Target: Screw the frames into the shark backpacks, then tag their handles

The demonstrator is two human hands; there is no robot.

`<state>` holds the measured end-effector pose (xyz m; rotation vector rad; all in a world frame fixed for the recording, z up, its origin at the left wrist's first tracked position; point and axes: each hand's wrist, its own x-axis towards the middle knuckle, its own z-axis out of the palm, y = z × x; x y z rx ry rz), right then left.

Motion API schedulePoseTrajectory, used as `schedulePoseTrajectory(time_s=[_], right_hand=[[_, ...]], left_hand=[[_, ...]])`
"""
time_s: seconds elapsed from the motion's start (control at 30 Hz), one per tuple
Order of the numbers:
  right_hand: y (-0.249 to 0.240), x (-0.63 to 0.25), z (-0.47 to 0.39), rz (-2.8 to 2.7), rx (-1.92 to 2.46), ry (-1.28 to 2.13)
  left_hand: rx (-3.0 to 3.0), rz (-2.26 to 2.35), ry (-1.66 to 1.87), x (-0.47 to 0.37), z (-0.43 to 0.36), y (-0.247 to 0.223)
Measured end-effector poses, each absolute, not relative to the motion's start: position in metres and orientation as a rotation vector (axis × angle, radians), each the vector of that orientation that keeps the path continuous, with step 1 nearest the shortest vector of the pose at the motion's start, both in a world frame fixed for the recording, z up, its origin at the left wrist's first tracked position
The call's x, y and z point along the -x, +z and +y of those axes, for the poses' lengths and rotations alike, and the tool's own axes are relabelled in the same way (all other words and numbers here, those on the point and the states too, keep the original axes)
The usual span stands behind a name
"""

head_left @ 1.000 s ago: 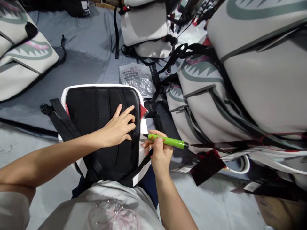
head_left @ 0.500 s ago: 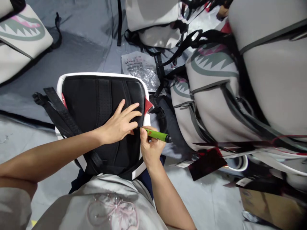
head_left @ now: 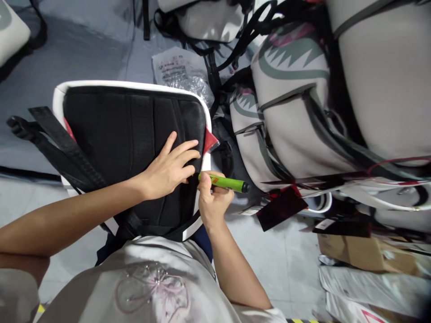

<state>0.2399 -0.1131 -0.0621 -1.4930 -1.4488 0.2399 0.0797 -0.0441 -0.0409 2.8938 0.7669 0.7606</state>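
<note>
A backpack (head_left: 101, 121) with a black padded back and white edging lies in front of me, its back panel facing up. My left hand (head_left: 170, 168) rests flat on the black panel near its right edge, fingers spread. In my right hand (head_left: 215, 197) is a green marker (head_left: 230, 183) with a black end, gripped with its tip side toward the backpack's right edge, close to my left fingertips. The tip itself is hidden by my fingers. A red triangular tab (head_left: 210, 140) sticks out of the right edge just above the marker. Black straps (head_left: 63, 148) trail off the left side.
Pale backpacks (head_left: 289, 130) with a shark-mouth print stand in a row at the right. A clear plastic bag (head_left: 182, 72) lies behind my backpack. Dark hang tags (head_left: 283, 208) dangle at the right, above a cardboard box (head_left: 353, 251). Another pale bag (head_left: 13, 36) sits far left.
The view has shifted, with the backpack appearing larger and closer. My right hand and the marker have moved slightly right of my left fingertips. The left hand stays on the panel.
</note>
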Motion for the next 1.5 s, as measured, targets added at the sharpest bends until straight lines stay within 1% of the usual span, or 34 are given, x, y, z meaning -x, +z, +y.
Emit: schedulePoseTrajectory(time_s=[0.17,0.33,0.5,0.87,1.33,1.5], right_hand=[[-0.0614,-0.2416,-0.1104,-1.491,1.511,0.261],[-0.0611,-0.2427,-0.1101,-1.455,1.563,0.36],[-0.0617,-0.2423,-0.1097,-1.455,1.588,0.303],[-0.0595,-0.2409,-0.1078,-1.447,1.591,0.315],[-0.061,-0.2408,-0.1139,-1.316,1.63,0.421],[-0.0604,-0.2405,-0.1147,-1.351,1.623,0.449]], left_hand=[[-2.884,0.766,0.755,-0.0801,-0.043,-0.0437],[-2.861,0.764,0.715,-0.0805,-0.0408,-0.0444],[-2.847,0.773,0.678,-0.0799,-0.039,-0.0455],[-2.821,0.776,0.698,-0.0807,-0.0388,-0.048],[-2.802,0.775,0.716,-0.0801,-0.0386,-0.0491],[-2.861,0.779,0.724,-0.0806,-0.0384,-0.05]])
